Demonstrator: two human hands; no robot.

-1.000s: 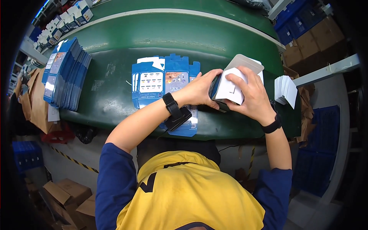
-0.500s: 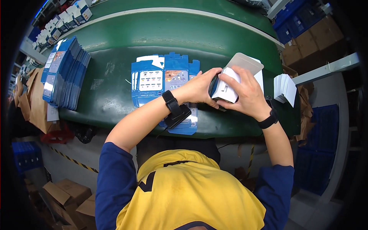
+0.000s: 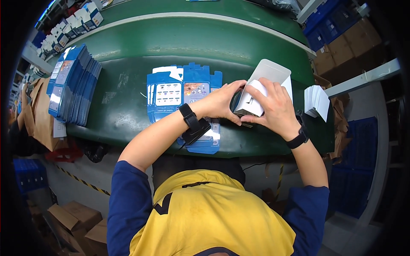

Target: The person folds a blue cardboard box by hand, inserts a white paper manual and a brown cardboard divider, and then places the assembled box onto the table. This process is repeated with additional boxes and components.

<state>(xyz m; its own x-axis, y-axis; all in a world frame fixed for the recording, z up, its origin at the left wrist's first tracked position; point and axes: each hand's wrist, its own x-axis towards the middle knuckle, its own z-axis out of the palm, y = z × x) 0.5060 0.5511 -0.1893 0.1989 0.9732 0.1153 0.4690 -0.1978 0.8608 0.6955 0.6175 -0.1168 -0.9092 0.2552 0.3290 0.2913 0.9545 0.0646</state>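
Over the right part of the bench, a small carton [image 3: 275, 70] stands with its pale top flap raised. My left hand [image 3: 221, 102] is closed round the carton's dark left side, thumb at the near edge. My right hand [image 3: 276, 106] is closed on a white folded card piece [image 3: 249, 102] with a small slot, at the carton's mouth. How deep the piece sits inside is hidden by my fingers. Flat blue printed cartons [image 3: 168, 94] lie overlapping beneath my left forearm, which wears a black strap with a dark device [image 3: 196, 132].
A tall stack of flat blue cartons [image 3: 72, 89] stands at the bench's left end. Several white cards [image 3: 316, 101] are stacked at the right end, beside a metal rail [image 3: 363, 81]. Opened cartons [image 3: 77, 24] line the far left ledge. Brown boxes [image 3: 77, 213] sit on the floor.
Both hands stay on the carton and have shifted only slightly. The right fingers have moved a little over the white card piece. The view has tilted a little, so the bench appears lower.
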